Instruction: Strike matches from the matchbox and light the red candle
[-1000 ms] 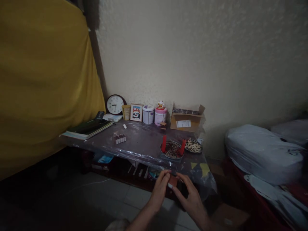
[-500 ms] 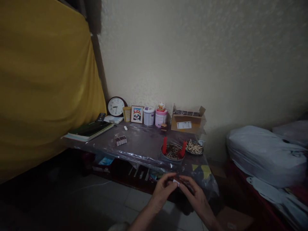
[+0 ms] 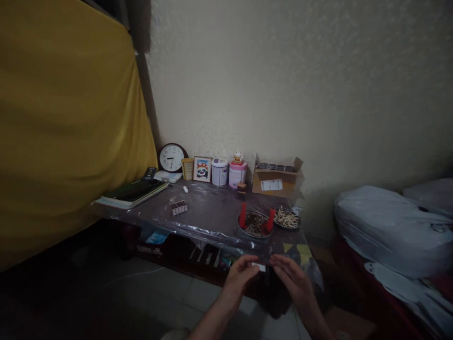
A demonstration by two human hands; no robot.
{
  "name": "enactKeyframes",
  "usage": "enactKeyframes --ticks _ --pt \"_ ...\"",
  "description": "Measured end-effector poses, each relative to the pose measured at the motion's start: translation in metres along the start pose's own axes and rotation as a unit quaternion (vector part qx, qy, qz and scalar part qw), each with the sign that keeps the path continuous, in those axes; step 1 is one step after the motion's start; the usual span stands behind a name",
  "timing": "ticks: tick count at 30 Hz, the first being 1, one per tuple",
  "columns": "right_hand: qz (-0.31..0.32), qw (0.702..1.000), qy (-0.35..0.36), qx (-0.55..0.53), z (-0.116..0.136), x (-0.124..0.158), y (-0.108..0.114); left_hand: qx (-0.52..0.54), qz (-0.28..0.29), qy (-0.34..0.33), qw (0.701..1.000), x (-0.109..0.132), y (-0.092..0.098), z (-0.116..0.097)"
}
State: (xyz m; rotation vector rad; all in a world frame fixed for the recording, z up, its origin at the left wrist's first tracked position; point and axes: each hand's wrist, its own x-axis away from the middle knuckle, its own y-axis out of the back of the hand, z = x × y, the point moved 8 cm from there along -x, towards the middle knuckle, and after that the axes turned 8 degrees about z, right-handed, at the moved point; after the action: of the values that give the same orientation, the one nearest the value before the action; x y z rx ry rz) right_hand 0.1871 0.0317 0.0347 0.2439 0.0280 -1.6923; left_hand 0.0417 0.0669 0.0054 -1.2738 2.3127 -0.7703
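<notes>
My left hand (image 3: 241, 275) pinches a small matchbox (image 3: 260, 267), its pale side facing me, in front of the table's near edge. Just to the right of the box, my right hand (image 3: 290, 277) is apart from it, fingers stretched out and holding nothing. Beyond the hands stands a round metal bowl (image 3: 255, 234) of small dark and pale bits, with two red strips or scoops (image 3: 242, 216) upright in it. Beside it lies a dish of loose pale matchsticks (image 3: 286, 218). A block of small boxes (image 3: 179, 208) sits further left on the table.
On the plastic-covered table (image 3: 208, 208) stand a clock (image 3: 171, 157), a panda picture (image 3: 202, 169), two tins (image 3: 220, 172) and an open carton (image 3: 272, 183). Books (image 3: 134, 193) lie at the left. White bags (image 3: 385, 226) are piled at right.
My right hand has let go of the matchbox and moved a little to the right, its fingers straightening. The box stays in my left hand, with more of its pale side showing.
</notes>
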Motion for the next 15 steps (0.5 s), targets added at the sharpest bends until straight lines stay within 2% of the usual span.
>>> enactKeyframes --ticks 4,7,10,15 --pt "-0.046 0.997 -0.033 -0.061 -0.009 -0.001 0.012 0.051 -0.007 0.011 0.999 -0.001 0.002 0.004" --pt "-0.059 0.995 -0.032 -0.075 -0.011 -0.002 0.016 0.06 -0.005 0.012 0.998 -0.001 0.002 0.005" --pt "-0.054 0.999 -0.007 0.004 -0.004 -0.002 0.016 0.063 -0.001 0.012 0.998 -0.001 0.003 0.008" --pt "-0.068 0.988 0.043 0.131 0.016 0.002 0.013 0.065 -0.006 0.015 0.998 -0.002 0.005 0.011"
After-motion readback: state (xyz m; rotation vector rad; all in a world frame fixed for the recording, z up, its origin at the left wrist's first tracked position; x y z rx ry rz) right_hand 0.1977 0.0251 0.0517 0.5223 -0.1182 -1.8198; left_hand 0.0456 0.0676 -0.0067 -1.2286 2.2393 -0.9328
